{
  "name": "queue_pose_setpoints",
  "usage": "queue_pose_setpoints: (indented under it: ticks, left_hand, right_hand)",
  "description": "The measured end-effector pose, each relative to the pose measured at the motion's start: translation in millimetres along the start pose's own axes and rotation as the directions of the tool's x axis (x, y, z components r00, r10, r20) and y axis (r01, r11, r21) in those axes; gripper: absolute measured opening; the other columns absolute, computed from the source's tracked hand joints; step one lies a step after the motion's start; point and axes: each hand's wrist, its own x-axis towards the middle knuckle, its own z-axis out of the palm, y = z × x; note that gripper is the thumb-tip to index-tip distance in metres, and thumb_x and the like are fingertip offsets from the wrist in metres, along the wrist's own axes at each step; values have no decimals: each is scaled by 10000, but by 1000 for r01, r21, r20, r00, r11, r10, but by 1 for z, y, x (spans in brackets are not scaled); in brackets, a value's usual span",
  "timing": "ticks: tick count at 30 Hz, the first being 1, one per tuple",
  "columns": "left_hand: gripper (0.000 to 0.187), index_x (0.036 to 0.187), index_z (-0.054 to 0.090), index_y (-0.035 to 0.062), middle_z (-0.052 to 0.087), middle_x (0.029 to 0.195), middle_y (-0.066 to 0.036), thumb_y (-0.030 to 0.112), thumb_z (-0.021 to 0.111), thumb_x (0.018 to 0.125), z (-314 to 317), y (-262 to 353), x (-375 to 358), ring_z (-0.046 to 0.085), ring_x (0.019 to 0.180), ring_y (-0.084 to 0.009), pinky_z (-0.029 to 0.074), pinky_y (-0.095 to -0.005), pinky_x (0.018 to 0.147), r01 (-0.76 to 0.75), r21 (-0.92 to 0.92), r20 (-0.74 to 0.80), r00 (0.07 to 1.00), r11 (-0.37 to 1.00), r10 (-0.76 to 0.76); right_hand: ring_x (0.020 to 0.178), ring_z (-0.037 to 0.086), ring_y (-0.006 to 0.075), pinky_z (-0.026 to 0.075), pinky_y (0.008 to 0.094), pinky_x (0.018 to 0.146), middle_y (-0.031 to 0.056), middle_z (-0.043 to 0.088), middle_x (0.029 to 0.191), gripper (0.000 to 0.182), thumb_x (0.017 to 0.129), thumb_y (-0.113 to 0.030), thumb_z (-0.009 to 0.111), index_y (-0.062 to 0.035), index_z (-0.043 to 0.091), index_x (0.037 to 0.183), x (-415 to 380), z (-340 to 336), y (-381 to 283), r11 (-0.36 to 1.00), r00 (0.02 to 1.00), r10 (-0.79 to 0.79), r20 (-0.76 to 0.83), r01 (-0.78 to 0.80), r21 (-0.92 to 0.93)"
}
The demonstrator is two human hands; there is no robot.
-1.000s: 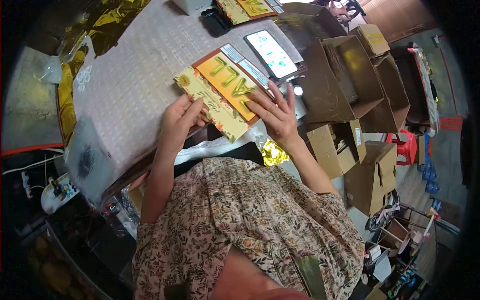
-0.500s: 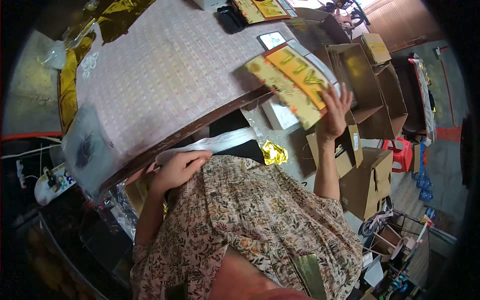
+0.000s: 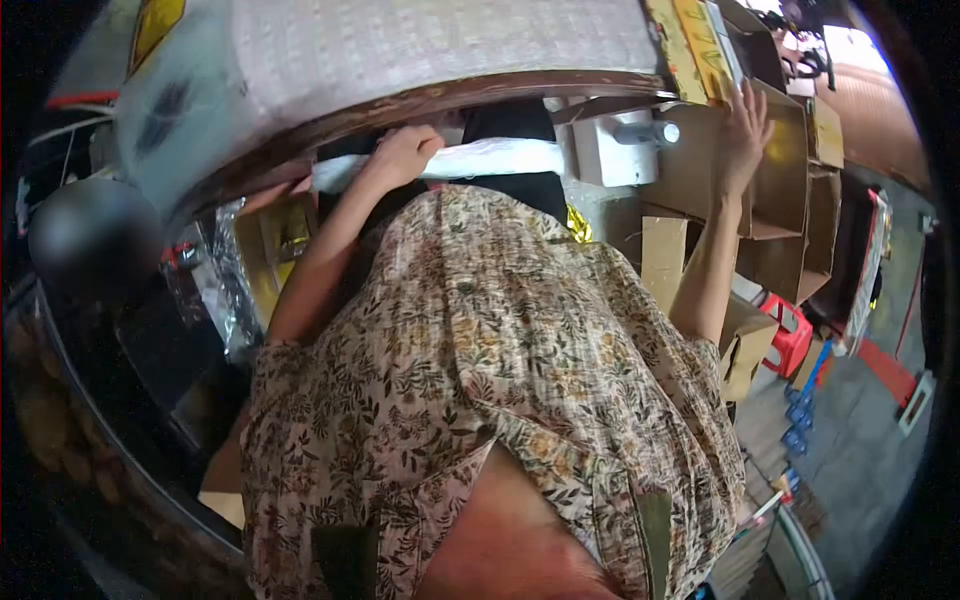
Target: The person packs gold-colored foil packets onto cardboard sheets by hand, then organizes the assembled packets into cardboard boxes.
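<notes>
My right hand point(image 3: 745, 140) is raised at the right end of the table, fingers stretched and spread. It is at the lower edge of a flat yellow and orange printed package point(image 3: 690, 45) with large gold letters; whether the thumb bears on it is hard to see. My left hand point(image 3: 402, 157) lies over my lap just below the table edge, its fingers curled. Beneath it runs a crumpled strip of white plastic film point(image 3: 490, 158). The left fingertips are hidden, so what they hold, if anything, cannot be made out.
The cloth-covered table point(image 3: 440, 40) has a dark wooden edge in front of me. Open cardboard boxes point(image 3: 690, 150) stand at the right, by a white box point(image 3: 610, 150). A red stool point(image 3: 787, 335) is farther right. Gold foil point(image 3: 578, 226) lies low beside my lap.
My head view has tilted down, so the table sits higher in the picture. The package was held tilted over the table's front edge; now it is farther right, with my right-hand fingers more spread.
</notes>
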Motion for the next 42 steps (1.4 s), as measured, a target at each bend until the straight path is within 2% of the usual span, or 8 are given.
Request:
queue_pose_setpoints:
  ticks: [3,6,9,10,13,15,24,42]
  left_hand:
    - [219,1100,733,39,749,1062,-135,206,661,977,-3,4,0,721,979,-245,548,-363,857,61,-97,24,998,993,-59]
    - [213,1079,744,34,768,1027,-111,200,691,958,5,-2,0,726,959,-204,553,-357,858,135,-116,16,991,984,-134]
    - [218,1065,761,35,778,1009,-103,211,704,950,14,-7,-4,730,945,-191,554,-346,859,164,-238,-114,974,957,-196]
    - [219,1078,762,37,779,1010,-91,206,705,950,13,-7,-4,726,947,-178,554,-342,859,150,-200,-123,977,968,-176]
    - [223,1095,764,39,778,1000,-69,198,709,949,10,-2,-8,711,940,-147,550,-329,856,101,-231,-131,982,968,-134]
    - [225,1101,765,39,777,987,-59,196,712,948,4,8,-13,701,932,-129,547,-320,854,71,-299,-136,984,952,-116]
    - [272,1068,777,60,783,1018,-104,275,727,908,-11,30,-25,733,952,-172,546,-329,881,72,-382,-145,980,921,-137]
    - [260,980,795,100,778,986,-89,312,746,839,-2,19,-18,743,942,-202,546,-335,888,19,-401,-175,980,916,-97]
  right_hand:
    - [1399,532,312,336,499,1187,107,615,1461,387,954,-154,637,-91,679,1334,1,-28,-39,994,998,-36,-45,41,99]
    - [1083,666,110,494,189,736,121,723,1286,434,885,16,653,28,678,1318,-27,-29,-93,740,989,113,91,-144,656]
    - [1058,709,201,541,360,897,133,740,1241,394,912,60,610,-30,707,1283,-25,-20,-162,747,825,-148,545,-268,608]
    - [1072,715,245,537,395,925,155,743,1200,391,912,55,626,-40,706,1284,-19,-19,-185,740,635,-126,762,-452,499]
    - [1045,715,385,578,432,839,213,727,1175,306,916,-34,680,-66,736,1215,-55,53,-198,734,713,-249,656,-302,608]
    - [973,724,248,557,344,861,174,757,1121,288,946,-8,662,-10,721,1228,-66,84,-208,668,685,-215,696,-416,617]
    - [926,670,88,554,284,848,66,768,957,153,929,-15,717,19,766,1070,-40,95,-247,535,462,-338,820,-622,572]
    - [766,657,79,552,296,738,61,767,824,110,902,-100,766,-16,782,971,-51,107,-248,479,535,-222,815,-668,570]
